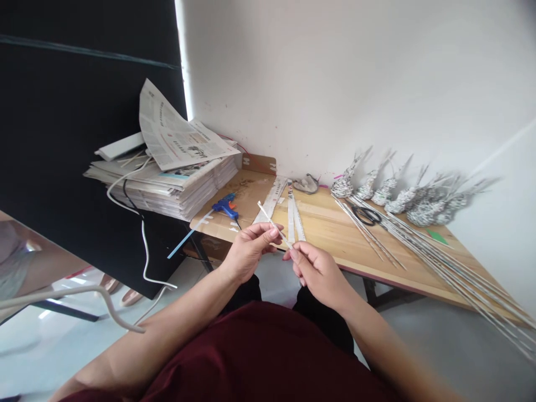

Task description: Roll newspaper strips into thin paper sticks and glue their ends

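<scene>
A thin white rolled-paper stick [267, 214] slants between my hands in front of the table edge, its far tip pointing up and left. My left hand [250, 248] pinches it near the middle with thumb and fingers. Lower down, my right hand [317, 271] grips the near end between thumb and forefinger. Just beyond the hands, long strips of printed paper [292, 220] lie on the wooden table [322, 215]. To the left of them a blue glue gun [226, 206] rests on a flattened piece of cardboard [251, 187].
A tall newspaper stack [167, 195] stands at the left, beside a black panel [84, 123]. Black-handled scissors [367, 215] and a bundle of long paper sticks [444, 257] lie on the right, some overhanging the edge. Several woven paper pieces [405, 200] line the wall.
</scene>
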`<state>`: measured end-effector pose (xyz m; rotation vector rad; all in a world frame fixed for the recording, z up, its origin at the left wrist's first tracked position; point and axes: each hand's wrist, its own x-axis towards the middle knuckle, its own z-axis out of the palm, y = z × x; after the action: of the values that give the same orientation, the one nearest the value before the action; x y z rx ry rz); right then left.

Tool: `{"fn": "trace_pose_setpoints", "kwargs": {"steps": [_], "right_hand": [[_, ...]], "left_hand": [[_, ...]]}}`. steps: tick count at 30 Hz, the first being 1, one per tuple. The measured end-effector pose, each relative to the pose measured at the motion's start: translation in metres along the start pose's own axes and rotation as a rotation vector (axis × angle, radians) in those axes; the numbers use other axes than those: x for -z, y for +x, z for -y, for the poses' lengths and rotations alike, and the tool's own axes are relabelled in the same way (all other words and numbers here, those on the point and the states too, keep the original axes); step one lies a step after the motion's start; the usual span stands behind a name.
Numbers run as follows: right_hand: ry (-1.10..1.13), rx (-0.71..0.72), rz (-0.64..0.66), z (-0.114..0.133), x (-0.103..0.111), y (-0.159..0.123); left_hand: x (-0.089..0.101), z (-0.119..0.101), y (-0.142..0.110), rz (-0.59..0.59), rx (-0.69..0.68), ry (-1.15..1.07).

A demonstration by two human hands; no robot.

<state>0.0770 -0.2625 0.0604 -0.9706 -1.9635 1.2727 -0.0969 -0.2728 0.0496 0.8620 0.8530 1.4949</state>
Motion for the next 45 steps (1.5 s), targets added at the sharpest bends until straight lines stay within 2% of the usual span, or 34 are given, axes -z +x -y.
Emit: {"fn": "trace_pose_setpoints", "kwargs": {"steps": [3, 5, 11, 15, 24, 28, 30, 34, 38, 41, 45], "right_hand": [[-0.281, 0.114, -0.091, 0.003, -0.002, -0.003], [-0.381, 0.154, -0.124, 0.003, -0.003, -0.004], [-0.397, 0.141, -0.129, 0.002, -0.005, -0.005], [-0.198, 0.072, -0.055, 0.003, -0.007, -0.006], [0.672, -0.202, 0.261, -0.003, -0.006, -0.001], [0.820, -0.257, 0.388, -0.004, -0.002, -0.001], [0.739, -0.245, 0.371, -0.003, -0.002, -0.002], [0.396, -0.145, 0.211, 0.001, -0.004, -0.001], [0.193, -0.100, 0.095, 0.003, -0.008, 0.001], [0.142, -0.091, 0.042, -0.002, -0.010, 0.002], [0.237, -0.158, 0.072, -0.017, -0.009, 0.004]], "left_hand": [[-0.001, -0.002, -0.001, -0.013, -0.016, 0.024], [-0.001, -0.002, -0.001, -0.014, -0.017, 0.023], [-0.004, 0.001, -0.001, 0.002, -0.027, -0.065], [-0.004, 0.004, 0.000, 0.018, -0.026, -0.103], [-0.005, 0.005, 0.001, 0.076, 0.011, -0.175], [-0.006, 0.004, 0.000, 0.094, 0.010, -0.177], [-0.005, 0.004, 0.000, 0.079, 0.003, -0.171], [-0.005, 0.006, 0.001, 0.049, -0.008, -0.129], [-0.005, 0.009, -0.001, 0.071, 0.007, -0.071], [-0.006, 0.012, -0.002, 0.059, 0.004, 0.031], [-0.004, 0.019, -0.001, 0.054, 0.007, 0.161]]}}
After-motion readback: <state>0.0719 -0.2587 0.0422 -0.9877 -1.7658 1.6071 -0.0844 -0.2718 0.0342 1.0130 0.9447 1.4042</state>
